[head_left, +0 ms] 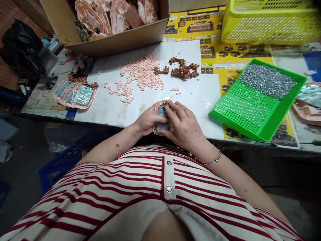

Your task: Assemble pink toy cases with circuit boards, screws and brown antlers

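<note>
Both hands are around a pink plastic casing (pixel 155 129) at the table's front edge. A dark panel, perhaps a circuit board or screen, and thin yellow wires show inside it. My left hand (pixel 147 120) grips the casing's left side, its thumb lying across the panel. From the right, my right hand (pixel 184 125) holds the other side, with fingers pressing near the wires at the top. Beyond the hands lie many small pink plastic pieces (pixel 144 72) in a loose pile. Brown moulded plastic parts (pixel 185 71) lie to their right.
A green perforated tray (pixel 240 115) at the right holds many small silvery metal pieces (pixel 267 80). Pink casings with panels (pixel 82 95) overlap at the left. A cardboard box (pixel 112 45) of pink parts stands at the back, a yellow basket (pixel 271 28) at the back right.
</note>
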`<control>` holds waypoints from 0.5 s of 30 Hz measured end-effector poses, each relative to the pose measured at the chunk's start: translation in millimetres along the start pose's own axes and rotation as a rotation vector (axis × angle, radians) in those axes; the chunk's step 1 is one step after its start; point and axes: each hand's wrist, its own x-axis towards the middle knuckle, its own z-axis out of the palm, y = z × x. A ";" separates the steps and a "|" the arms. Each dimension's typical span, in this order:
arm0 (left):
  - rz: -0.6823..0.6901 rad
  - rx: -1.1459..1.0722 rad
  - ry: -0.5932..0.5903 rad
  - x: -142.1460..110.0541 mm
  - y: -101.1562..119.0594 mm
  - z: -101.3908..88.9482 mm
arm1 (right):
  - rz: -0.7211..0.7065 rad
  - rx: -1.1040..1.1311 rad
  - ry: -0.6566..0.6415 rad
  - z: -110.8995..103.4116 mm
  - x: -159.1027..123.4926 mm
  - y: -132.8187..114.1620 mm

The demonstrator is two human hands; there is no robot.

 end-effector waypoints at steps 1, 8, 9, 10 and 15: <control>0.001 -0.002 -0.002 0.4 0.1 0.3 | 0.002 -0.002 0.003 0.1 0.5 -0.7; 0.021 0.024 -0.023 3.1 -2.3 -2.5 | -0.004 0.070 -0.057 -4.0 5.0 8.2; 0.018 0.029 -0.030 3.6 -2.9 -3.7 | -0.023 0.098 -0.080 -5.6 5.7 12.9; 0.010 0.030 -0.038 4.0 -3.5 -4.8 | -0.044 0.131 -0.101 -7.2 6.4 18.2; -0.021 0.034 -0.040 5.1 -4.0 -6.8 | -0.071 0.244 -0.141 -10.9 8.7 37.4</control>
